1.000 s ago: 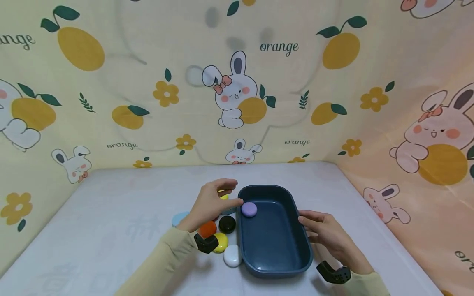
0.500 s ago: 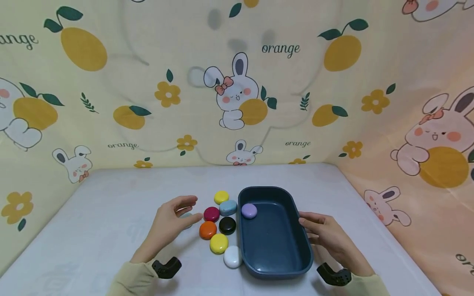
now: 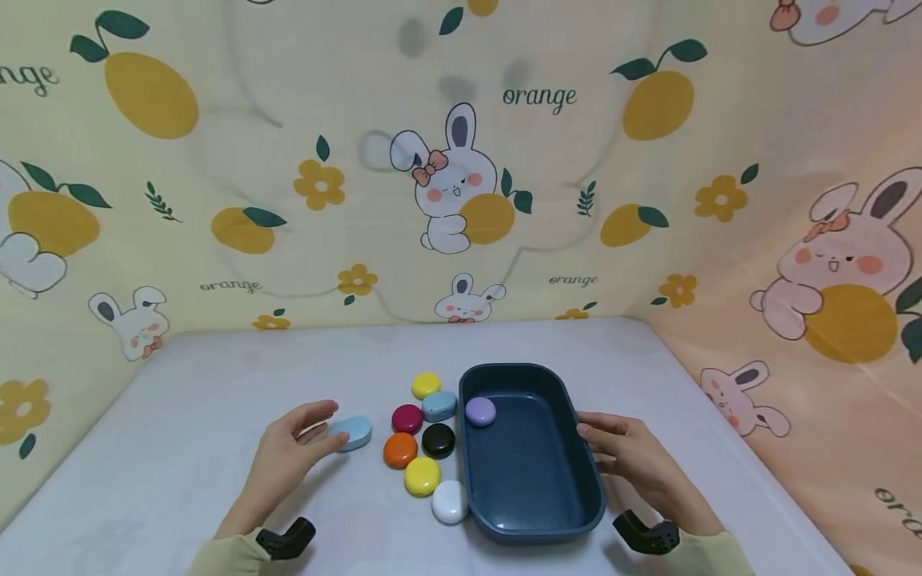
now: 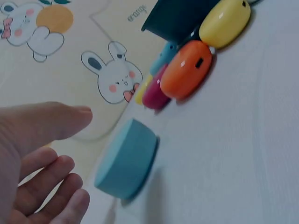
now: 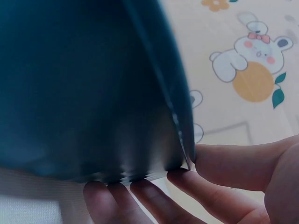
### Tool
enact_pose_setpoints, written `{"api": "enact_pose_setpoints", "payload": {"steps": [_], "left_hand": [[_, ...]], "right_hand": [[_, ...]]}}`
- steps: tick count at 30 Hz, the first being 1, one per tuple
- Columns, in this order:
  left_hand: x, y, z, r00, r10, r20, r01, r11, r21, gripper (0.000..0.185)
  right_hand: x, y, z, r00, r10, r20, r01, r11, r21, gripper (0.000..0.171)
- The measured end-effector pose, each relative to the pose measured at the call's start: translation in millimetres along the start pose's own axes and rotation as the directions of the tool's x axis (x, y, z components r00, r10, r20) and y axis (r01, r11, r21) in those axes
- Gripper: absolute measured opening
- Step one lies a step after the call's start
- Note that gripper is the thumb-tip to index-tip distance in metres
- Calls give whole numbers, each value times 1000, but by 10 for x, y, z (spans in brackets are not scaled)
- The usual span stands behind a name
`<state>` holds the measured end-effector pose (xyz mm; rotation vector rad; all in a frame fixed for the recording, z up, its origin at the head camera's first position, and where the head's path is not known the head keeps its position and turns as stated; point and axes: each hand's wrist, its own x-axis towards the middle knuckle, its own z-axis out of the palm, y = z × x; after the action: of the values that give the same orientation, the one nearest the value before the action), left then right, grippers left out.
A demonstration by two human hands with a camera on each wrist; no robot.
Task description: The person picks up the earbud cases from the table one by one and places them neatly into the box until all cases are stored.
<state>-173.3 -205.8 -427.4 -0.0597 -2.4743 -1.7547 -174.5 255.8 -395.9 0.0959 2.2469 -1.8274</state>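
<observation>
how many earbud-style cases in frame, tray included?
9. One purple case in the tray; light blue case by the left hand; seven clustered left of the tray: yellow, blue, maroon, black, orange, yellow, white. None appear hidden.

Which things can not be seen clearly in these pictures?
- Right wrist view: the dark tray fills the frame, hiding its contents and the table.
- Left wrist view: whether the left hand touches the light blue case is unclear; the case is blurred.
- Left wrist view: the tray and the yellow case are cut off by the top edge.
- Head view: markings on the cases, such as the purple case, are too small.
</observation>
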Motion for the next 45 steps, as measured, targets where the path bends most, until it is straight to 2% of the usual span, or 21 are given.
{"api": "enact_pose_setpoints", "payload": {"steps": [7, 19, 29, 45], "left_hand": [[15, -57, -56, 1000, -9, 4, 9, 1000, -8, 64], [55, -125, 81, 999, -34, 18, 32, 993, 113, 64], [40, -130, 143, 998, -57, 4, 56, 988, 143, 59], [30, -153, 187, 999, -47, -5, 47, 983, 176, 57]], "right_hand": [[38, -46, 16, 999, -32, 25, 32, 999, -18, 49], [12, -31, -21, 1000, -8, 6, 8, 1000, -13, 51], [12, -21, -19, 1000, 2, 2, -2, 1000, -17, 50], [-7, 5, -14, 1000, -1, 5, 1, 1000, 2, 49]]}}
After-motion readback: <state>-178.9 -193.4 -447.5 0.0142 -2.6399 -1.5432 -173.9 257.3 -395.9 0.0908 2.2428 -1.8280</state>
